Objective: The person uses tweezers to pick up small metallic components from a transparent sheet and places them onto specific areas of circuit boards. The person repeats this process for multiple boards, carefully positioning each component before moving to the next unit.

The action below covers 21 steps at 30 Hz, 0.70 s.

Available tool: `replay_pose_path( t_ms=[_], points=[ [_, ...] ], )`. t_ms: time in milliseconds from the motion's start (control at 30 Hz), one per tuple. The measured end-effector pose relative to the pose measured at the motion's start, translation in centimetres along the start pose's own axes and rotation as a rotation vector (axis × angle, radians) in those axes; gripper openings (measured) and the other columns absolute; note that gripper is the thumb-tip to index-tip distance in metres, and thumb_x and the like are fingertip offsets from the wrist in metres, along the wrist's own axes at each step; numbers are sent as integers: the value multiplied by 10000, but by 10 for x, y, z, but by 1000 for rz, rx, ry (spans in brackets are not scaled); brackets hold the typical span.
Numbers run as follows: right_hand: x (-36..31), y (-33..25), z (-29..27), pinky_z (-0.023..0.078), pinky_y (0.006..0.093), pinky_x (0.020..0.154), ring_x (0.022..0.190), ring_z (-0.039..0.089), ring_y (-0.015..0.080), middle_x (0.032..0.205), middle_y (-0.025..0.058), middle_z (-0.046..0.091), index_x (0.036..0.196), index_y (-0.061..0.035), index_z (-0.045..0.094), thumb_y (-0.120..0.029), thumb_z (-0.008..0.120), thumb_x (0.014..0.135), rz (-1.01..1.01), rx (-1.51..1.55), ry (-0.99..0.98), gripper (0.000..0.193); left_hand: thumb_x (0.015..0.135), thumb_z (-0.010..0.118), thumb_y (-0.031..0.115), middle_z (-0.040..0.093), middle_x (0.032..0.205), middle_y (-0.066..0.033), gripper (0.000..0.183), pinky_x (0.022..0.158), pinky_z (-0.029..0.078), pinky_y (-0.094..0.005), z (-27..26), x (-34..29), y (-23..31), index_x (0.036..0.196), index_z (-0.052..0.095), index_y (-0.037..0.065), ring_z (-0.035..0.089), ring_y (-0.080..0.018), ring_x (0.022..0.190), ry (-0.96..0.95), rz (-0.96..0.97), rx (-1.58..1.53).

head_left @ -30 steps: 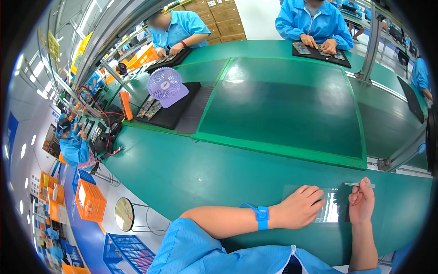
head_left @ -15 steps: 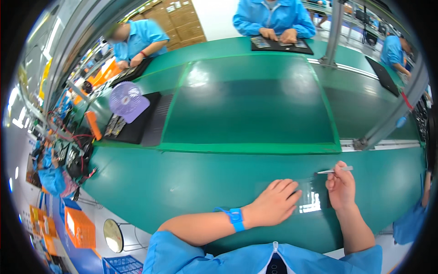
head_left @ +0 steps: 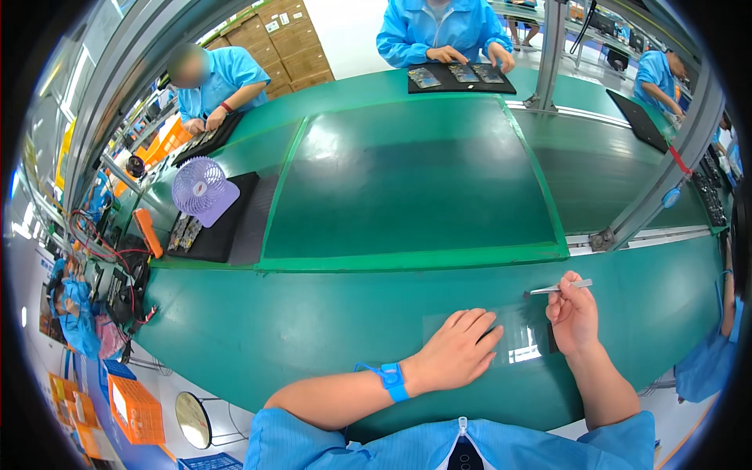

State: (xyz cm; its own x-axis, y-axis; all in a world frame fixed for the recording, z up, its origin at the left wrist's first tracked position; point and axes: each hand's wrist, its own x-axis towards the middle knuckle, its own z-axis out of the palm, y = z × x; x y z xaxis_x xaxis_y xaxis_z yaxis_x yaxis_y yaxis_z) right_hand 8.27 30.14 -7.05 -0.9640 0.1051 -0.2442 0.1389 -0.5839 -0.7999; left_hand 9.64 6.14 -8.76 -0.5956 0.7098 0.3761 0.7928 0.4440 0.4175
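Tweezers [head_left: 544, 291], one pair, metal: long axis nearly level across the view, tip toward the left and slightly down, blunt end toward the right and a little higher; tip dark, too small to tell whether bare or closed on a scrap. Tabletop [head_left: 329, 313]: green, smooth, glossy; on it a clear sheet [head_left: 517, 329], bright with reflected light, and a small dark piece [head_left: 551, 338] just beside the right hand [head_left: 573, 317]. Beyond: a green-bordered panel [head_left: 415, 188]; to its left, a purple fan [head_left: 202, 188], a black mat [head_left: 241, 211] with circuit boards [head_left: 184, 233], and an orange handheld device [head_left: 147, 233]; to its right, a slanted metal post [head_left: 659, 168]. Room: across the table, one co-worker [head_left: 227, 78] at upper left and another [head_left: 442, 35] at top centre, both in blue; brown cartons [head_left: 274, 47] behind; at lower left, a round stool [head_left: 192, 419] and an orange crate [head_left: 137, 411]. Right hand: closed on the tweezers between thumb and fingers, tip projecting left of the grip, blunt end right of it. Left hand [head_left: 454, 352]: palm down over the clear sheet, left of the tweezers' tip and nearer the body, fingers loosely bent, blue strap [head_left: 393, 381] at the wrist; underside hidden, impossible to tell whether gripping anything.
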Motion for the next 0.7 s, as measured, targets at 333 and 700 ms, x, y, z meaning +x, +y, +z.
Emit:
replay_pose_path(
  t_ms=[333, 700],
  points=[
    [1, -37, -11, 357, 218, 463, 533, 487, 90, 701, 43, 573, 1278, 9, 416, -97, 538, 891, -272, 127, -186, 420, 797, 652, 173, 498, 1228, -183, 428, 952, 398, -443, -1, 1, 1, 1182, 555, 15, 467, -342, 1166, -8, 7, 19],
    [7, -22, -8, 368, 225, 448, 494, 492, 100, 705, 37, 587, 1048, -54, 529, -134, 562, 894, -144, 75, 0, 176, 830, 620, 201, 493, 1206, -196, 417, 977, 382, -451, -1, 0, 1, 1177, 544, -17, 456, -349, 1155, -12, 19, 36]
  ],
)
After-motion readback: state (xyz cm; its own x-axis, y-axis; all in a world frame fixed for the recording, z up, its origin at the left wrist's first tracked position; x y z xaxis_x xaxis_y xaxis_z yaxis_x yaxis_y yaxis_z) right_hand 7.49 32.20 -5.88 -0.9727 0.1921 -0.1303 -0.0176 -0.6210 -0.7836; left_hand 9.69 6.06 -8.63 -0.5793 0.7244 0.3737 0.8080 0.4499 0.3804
